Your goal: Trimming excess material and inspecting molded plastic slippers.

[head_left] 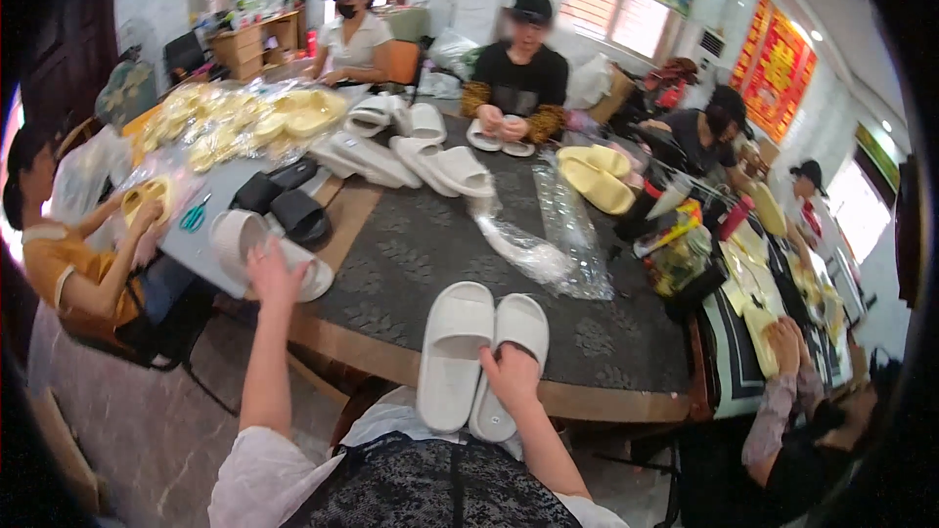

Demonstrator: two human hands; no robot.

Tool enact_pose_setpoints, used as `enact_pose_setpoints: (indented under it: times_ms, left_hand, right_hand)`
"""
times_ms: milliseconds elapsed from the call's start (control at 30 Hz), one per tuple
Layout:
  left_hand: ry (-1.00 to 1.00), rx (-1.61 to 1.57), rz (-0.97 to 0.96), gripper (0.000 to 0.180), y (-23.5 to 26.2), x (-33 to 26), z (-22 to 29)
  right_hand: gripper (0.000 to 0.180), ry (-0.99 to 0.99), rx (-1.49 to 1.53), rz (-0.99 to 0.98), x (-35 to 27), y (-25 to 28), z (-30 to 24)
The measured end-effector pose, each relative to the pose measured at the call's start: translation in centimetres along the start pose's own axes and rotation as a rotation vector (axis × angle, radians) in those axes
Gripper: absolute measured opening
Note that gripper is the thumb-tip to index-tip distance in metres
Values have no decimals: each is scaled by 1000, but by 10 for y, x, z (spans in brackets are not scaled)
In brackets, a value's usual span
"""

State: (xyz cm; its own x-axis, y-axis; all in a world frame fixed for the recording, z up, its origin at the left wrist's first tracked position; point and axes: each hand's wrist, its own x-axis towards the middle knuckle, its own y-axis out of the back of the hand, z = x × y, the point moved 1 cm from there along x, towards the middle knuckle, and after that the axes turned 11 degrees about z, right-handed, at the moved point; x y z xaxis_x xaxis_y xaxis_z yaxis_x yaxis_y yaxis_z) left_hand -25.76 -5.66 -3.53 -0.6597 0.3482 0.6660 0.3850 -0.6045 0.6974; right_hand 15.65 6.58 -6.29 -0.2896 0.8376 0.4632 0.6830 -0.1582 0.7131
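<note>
In front of me at the table's near edge is a pair of white slide slippers, side by side with toes pointing away. My right hand (513, 376) grips the right-hand slipper (523, 323), its fingers at the strap opening. The left-hand slipper (455, 352) lies against it. At the table's left side, my left hand (275, 279) reaches over another white pair, fingers spread and touching the nearer white slipper (316, 279). The other slipper of that pair (235, 235) lies just left of the hand. Black slippers (301, 218) sit right behind them.
Several white slippers (450, 168), clear plastic bags (572, 235) and yellow slippers (597, 176) lie across the dark patterned tabletop (391, 264). Bagged yellow slippers (235, 122) pile up at far left, near teal scissors (195, 215). Several people work around the table.
</note>
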Motion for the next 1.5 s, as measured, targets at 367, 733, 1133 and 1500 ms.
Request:
enact_pose_setpoints:
  times_ms: [367, 733, 1133, 1500]
  left_hand:
    - [-233, -213, -278, 76, 72, -83, 64]
    - [-677, -540, -471, 79, 106, -148, 174]
    - [-765, -801, -510, 73, 101, -134, 181]
    - [-560, -859, -513, 72, 26, -83, 215]
  right_hand:
    - [43, -301, -94, -189, -6, 69, 46]
    - [34, -561, -537, 290, 9, 166, 232]
    - [57, -535, -634, 710, 6, 150, 202]
    - [41, 427, 359, -156, -15, 59, -33]
